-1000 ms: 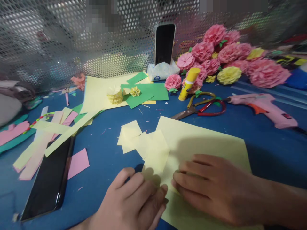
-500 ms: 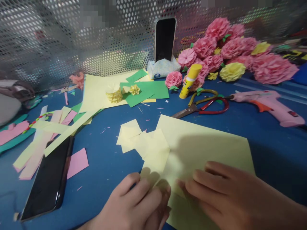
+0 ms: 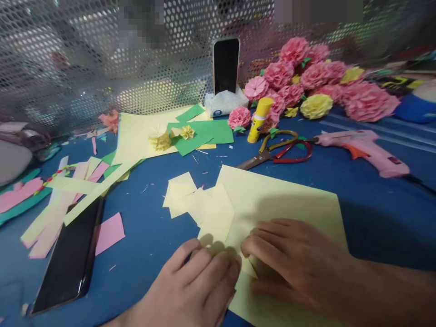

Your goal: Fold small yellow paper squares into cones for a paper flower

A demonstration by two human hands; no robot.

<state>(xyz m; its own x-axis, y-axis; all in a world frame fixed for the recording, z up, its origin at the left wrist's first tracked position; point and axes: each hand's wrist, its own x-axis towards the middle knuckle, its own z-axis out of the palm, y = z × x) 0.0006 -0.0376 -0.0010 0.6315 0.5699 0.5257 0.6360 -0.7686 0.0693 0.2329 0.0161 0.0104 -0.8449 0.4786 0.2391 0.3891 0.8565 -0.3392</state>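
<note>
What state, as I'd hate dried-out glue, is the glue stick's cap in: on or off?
On: the yellow cap covers the top of the glue stick, above its white band, and no glue shows.

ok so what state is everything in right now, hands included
left hand: fingers curled, tips hidden
right hand: fingers bent, over the large yellow sheet
large yellow sheet: spread out, partly under the hands
small yellow paper: between the hands, mostly hidden
glue stick: on end, cap on
scissors: lying flat, blades look closed
glue gun: on its side
rear phone: propped up, screen dark
near phone: lying flat, screen dark
</note>
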